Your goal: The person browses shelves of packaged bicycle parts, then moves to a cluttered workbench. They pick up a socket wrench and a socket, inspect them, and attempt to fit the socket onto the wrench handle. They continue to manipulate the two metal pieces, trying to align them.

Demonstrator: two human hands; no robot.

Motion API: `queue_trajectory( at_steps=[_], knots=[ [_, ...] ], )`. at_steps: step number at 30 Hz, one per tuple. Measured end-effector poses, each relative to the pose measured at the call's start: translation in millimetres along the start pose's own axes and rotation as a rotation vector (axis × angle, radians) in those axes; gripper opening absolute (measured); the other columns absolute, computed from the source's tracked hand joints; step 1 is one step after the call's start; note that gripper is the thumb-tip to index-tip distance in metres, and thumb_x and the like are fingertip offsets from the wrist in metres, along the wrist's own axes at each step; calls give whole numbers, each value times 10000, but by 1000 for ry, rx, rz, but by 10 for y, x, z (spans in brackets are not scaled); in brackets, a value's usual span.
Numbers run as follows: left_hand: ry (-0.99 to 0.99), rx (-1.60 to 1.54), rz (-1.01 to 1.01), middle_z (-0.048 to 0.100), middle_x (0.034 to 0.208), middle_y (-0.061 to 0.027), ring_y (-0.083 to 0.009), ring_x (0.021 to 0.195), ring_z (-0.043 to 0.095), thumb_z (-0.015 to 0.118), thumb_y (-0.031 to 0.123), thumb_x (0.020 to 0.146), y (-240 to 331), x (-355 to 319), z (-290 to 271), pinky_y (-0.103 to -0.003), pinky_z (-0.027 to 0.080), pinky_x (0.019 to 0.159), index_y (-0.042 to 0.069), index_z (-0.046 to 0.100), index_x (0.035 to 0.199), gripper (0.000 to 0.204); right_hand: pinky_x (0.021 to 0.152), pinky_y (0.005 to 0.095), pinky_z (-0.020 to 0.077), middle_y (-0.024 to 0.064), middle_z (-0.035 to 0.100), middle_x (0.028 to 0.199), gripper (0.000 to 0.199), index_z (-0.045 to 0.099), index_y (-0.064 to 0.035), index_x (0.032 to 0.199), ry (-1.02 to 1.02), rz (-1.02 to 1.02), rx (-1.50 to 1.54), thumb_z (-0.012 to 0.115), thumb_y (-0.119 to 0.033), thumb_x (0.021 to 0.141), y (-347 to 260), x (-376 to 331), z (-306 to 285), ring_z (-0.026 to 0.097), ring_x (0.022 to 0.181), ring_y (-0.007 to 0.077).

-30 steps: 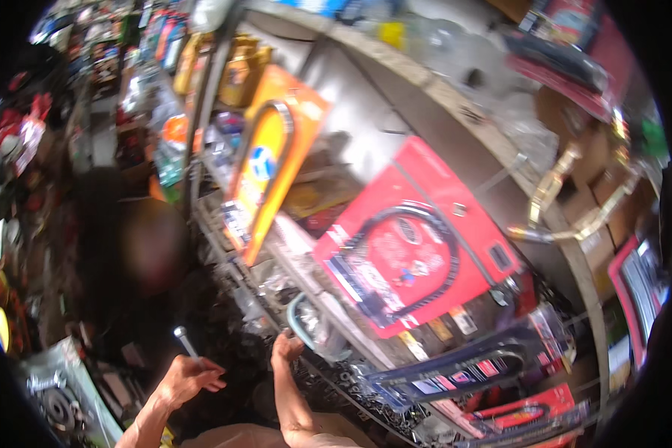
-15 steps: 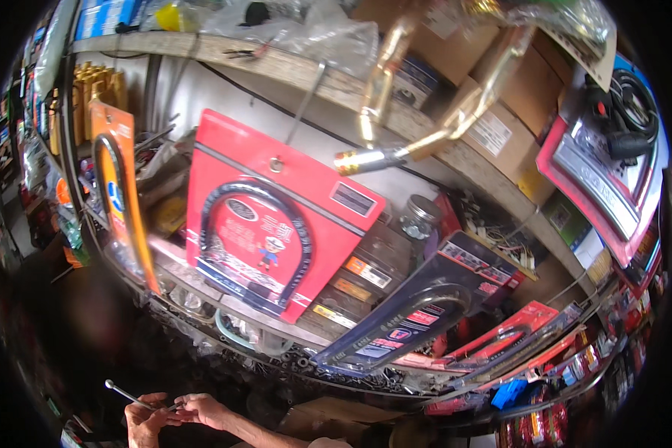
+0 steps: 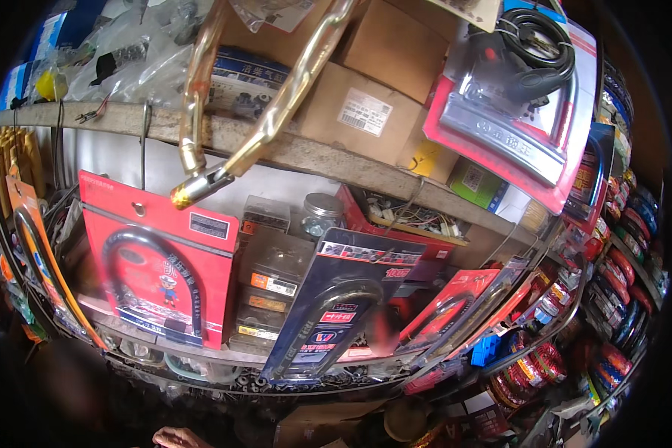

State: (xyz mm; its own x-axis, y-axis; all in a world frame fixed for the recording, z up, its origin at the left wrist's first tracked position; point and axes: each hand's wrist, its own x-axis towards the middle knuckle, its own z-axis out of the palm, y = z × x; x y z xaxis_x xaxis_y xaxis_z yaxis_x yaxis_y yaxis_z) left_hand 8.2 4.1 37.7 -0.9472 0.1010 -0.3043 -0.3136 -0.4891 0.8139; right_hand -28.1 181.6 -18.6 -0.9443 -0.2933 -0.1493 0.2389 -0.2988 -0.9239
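Only the knuckles of one hand [image 3: 177,437] show at the bottom edge; it looks like my right hand, and whether it holds anything is hidden. My left hand is out of the picture. Above the hand runs a wire rack [image 3: 224,371] of packed locks. A red card with a black U-lock [image 3: 156,276] stands nearest, and a dark blue lock pack [image 3: 336,306] leans to its right. A thick gold chain lock [image 3: 276,97] hangs from above, in front of a wooden shelf [image 3: 366,168].
Cardboard boxes [image 3: 366,104] sit on the wooden shelf. A red pack with a black cable lock [image 3: 515,97] hangs at the upper right. An orange lock pack [image 3: 37,246] stands at the left. Small clear boxes [image 3: 276,276] sit between the locks. Rows of red goods [image 3: 620,284] fill the right.
The view has swung up and right along the shelves. Both hands and the thin metal tool they held have dropped out of the picture, leaving a sliver of one hand.
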Motion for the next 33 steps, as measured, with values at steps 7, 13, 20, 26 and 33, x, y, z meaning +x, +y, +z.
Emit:
queue_trajectory(
  at_steps=[7,13,20,26,33],
  knots=[
    [-9,-35,-45,646,899,-109,-232,779,671,582,-62,836,-17,4,29,-293,575,679,-46,594,1113,278,444,236,457,31,628,682,262,618,-42,928,-19,-81,-165,528,-283,975,-229,-181,46,558,496,88],
    [6,35,-41,638,839,-111,-199,710,628,582,-17,857,35,-48,47,-294,560,665,-40,609,1074,220,492,272,473,37,613,674,226,595,-43,881,-97,-230,-376,486,-216,977,-497,-281,120,570,520,122],
    [-68,110,-99,671,895,-156,-217,702,669,587,56,872,45,-84,-38,-300,574,601,-28,620,997,155,490,309,435,63,592,634,114,603,-53,884,-17,-445,-681,540,-140,924,-576,-329,206,566,540,162],
    [-8,168,31,672,811,-140,-191,629,656,636,120,878,-19,-37,-97,-285,551,551,-17,626,990,177,475,282,453,58,613,637,160,624,-44,928,61,-208,-620,565,-193,937,-510,-312,310,576,524,130],
    [56,141,122,648,717,-99,-155,548,617,634,110,877,58,-48,-34,-271,534,519,-16,635,928,135,447,258,450,41,612,641,195,636,-24,973,78,-98,-569,551,-199,960,-403,-174,325,550,484,100]
  ],
)
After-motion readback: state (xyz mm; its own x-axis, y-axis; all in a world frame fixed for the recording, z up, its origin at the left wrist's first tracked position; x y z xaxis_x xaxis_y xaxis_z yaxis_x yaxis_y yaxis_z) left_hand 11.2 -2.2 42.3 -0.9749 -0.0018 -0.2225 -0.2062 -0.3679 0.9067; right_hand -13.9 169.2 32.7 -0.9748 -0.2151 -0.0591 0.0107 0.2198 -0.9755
